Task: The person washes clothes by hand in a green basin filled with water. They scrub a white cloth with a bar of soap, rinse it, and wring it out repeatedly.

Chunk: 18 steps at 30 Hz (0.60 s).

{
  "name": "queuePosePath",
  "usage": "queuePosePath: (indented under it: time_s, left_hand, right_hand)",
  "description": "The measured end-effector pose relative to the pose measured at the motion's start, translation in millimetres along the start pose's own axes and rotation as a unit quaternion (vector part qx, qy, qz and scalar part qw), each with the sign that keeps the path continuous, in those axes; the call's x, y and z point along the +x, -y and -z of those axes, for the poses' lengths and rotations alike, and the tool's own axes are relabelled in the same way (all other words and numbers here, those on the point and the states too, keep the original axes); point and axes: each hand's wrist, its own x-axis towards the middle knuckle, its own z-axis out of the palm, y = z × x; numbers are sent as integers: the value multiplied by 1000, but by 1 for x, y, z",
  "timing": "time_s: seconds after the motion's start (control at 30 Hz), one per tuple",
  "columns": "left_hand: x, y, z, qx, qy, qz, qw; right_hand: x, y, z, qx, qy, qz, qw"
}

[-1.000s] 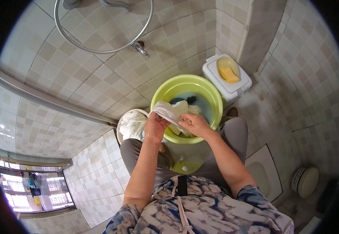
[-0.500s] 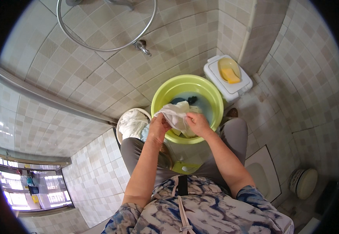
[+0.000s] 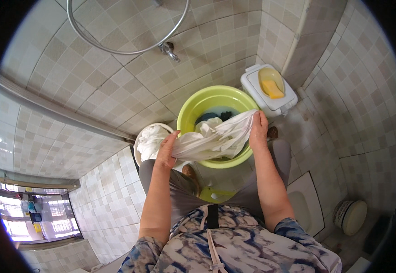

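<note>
Cloth: one white cloth (image 3: 214,141), wet-looking and creased, stretched into a long band between both hands; it hangs over the near half of the basin, its folds sagging toward the inside
Left hand: left hand (image 3: 167,152) grips the cloth's left end, fingers (image 3: 173,139) curled shut around the bunched fabric, just outside the basin's left rim
Right hand: right hand (image 3: 258,133) clamps the right end, fingers closed on a gathered edge, above the basin's right side
Basin: one round yellow-green basin (image 3: 193,107) on the tiled floor; darker fabric shows inside behind the white cloth
Bucket: one white bucket (image 3: 151,139) just left of the basin, filled with pale laundry
Box: one white box (image 3: 266,91) behind the basin on the right, with one yellow bar of soap (image 3: 273,88) in a yellow dish on its lid
Tap: one metal tap (image 3: 168,49) on the tiled wall, with one looped hose (image 3: 116,45) above it
Lidded tub: one round pale container (image 3: 350,216) at lower right, well apart from the basin
</note>
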Motion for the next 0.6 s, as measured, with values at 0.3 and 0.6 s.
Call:
queuePosePath:
  time_s: [0.3, 0.6]
  left_hand:
    - [25, 1, 31, 44, -123, -89, 987]
    - [33, 58, -18, 522, 23, -330, 786]
  right_hand:
    - [2, -2, 2, 127, -2, -60, 990]
    - [-14, 9, -2, 231, 220, -219, 922]
